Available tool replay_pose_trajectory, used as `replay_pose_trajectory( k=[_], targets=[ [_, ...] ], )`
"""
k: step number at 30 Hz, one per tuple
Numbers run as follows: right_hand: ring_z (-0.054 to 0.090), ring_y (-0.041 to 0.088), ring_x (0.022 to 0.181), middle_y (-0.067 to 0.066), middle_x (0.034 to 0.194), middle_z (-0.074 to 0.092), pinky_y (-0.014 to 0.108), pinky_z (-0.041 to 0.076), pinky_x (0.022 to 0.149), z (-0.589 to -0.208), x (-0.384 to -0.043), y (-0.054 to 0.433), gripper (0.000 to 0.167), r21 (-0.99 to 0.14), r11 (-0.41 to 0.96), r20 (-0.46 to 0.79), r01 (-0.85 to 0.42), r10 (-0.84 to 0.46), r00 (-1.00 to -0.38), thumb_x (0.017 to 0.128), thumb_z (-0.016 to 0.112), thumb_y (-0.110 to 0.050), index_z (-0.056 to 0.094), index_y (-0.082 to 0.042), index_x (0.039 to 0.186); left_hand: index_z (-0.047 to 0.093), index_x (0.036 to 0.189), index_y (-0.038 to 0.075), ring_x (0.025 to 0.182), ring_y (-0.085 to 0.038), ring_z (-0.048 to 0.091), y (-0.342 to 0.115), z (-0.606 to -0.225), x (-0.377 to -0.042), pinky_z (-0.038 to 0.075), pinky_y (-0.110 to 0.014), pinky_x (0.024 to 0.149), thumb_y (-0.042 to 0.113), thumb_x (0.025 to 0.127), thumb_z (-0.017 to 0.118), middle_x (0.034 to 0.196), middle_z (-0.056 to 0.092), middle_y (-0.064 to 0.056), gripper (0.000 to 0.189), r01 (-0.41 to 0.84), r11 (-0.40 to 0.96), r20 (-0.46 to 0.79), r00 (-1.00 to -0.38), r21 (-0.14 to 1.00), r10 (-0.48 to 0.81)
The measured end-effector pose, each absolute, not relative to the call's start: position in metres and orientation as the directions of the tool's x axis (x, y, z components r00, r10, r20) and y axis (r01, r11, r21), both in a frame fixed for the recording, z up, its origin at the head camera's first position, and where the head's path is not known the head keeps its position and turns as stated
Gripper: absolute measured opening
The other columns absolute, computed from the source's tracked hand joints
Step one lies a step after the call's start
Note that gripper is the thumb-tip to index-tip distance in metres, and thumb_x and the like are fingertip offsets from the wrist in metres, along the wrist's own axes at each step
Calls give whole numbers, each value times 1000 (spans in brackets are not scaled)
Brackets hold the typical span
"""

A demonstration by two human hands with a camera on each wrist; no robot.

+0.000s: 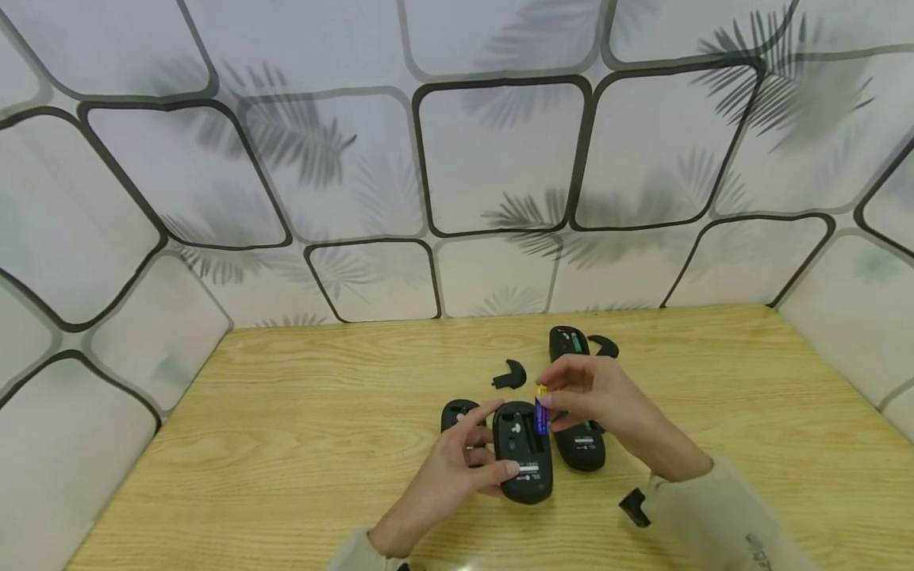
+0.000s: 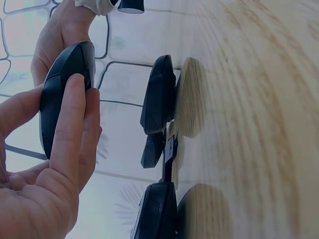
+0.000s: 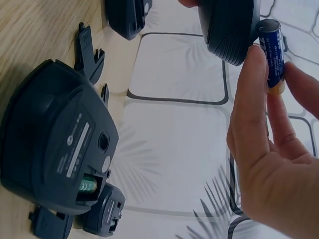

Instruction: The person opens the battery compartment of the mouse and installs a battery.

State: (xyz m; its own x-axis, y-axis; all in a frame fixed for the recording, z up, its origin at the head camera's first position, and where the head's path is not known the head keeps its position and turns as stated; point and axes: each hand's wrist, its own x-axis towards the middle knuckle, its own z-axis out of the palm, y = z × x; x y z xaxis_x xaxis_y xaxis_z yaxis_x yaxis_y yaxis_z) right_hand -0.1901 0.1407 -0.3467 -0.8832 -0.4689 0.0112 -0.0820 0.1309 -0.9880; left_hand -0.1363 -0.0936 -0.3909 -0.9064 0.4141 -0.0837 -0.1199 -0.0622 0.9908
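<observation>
My left hand holds a black computer mouse above the table, underside up, thumb on its label and fingers along its far side. Its long battery slot stands uncovered. In my right hand a blue and yellow battery is pinched between thumb and fingers, close beside the mouse's right edge. The right wrist view shows the battery upright, its yellow end at the fingertips. Seen from the left wrist, the held mouse is edge-on, clear of the table.
Upturned black mice lie around: one behind my left hand, one beneath my right, another farther back. A green battery sits in the nearer right one. Loose black covers lie about, one by the right sleeve.
</observation>
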Motion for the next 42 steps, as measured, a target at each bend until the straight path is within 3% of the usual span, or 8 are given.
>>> replay_pose_trajectory(
  k=[12, 17, 22, 26, 30, 35, 42],
  targets=[
    [65, 17, 72, 11, 88, 67, 32, 62, 62, -347, -187, 136, 25, -975, 151, 65, -163, -508, -859, 92, 71, -1, 61, 14, 109, 37, 156, 7, 88, -20, 69, -94, -390, -137, 64, -39, 70, -4, 91, 71, 114, 64, -13, 75, -124, -60, -88, -904, 990, 417],
    [63, 21, 69, 11, 89, 66, 31, 58, 56, -349, -186, 135, 19, -957, 225, 64, -185, -455, -888, 93, 70, -2, 65, 11, 106, 38, 156, 9, 87, -20, 69, -94, -390, -137, 64, -37, 69, -5, 90, 71, 116, 64, -13, 75, -119, -60, -84, -905, 991, 416],
    [64, 22, 77, 9, 92, 66, 35, 62, 59, -359, -183, 134, 25, -973, 217, -25, -74, -423, -906, 101, 64, -11, 63, 10, 113, 37, 156, 9, 87, -20, 69, -94, -391, -137, 64, -39, 70, -5, 90, 71, 116, 63, -14, 75, -101, -64, -65, -905, 993, 421],
    [69, 25, 85, 11, 100, 67, 40, 64, 61, -370, -178, 132, 42, -983, 171, -148, 70, -505, -851, 108, 52, -25, 57, 12, 126, 37, 156, 8, 87, -20, 69, -94, -391, -137, 64, -39, 70, -4, 90, 71, 116, 63, -14, 75, -96, -58, -63, -905, 994, 420],
    [71, 29, 89, 13, 105, 67, 42, 64, 60, -378, -172, 127, 56, -976, 139, -215, 166, -525, -824, 108, 49, -34, 49, 14, 137, 38, 156, 7, 87, -20, 69, -93, -392, -137, 64, -38, 70, -4, 90, 72, 116, 63, -14, 75, -77, -47, -50, -907, 996, 418],
    [70, 28, 92, 15, 111, 64, 41, 64, 60, -383, -167, 123, 57, -978, 122, -205, 166, -499, -842, 108, 50, -33, 47, 14, 139, 39, 155, 8, 87, -20, 68, -91, -393, -137, 64, -38, 69, -5, 90, 72, 117, 64, -14, 74, -62, -40, -40, -908, 997, 417],
    [68, 23, 88, 12, 103, 63, 37, 63, 58, -386, -167, 120, 44, -989, 120, -134, 84, -497, -857, 108, 51, -26, 54, 13, 128, 39, 155, 7, 87, -20, 68, -92, -395, -135, 64, -39, 69, -5, 90, 72, 116, 63, -14, 74, -51, -20, -38, -909, 998, 415]
  ],
)
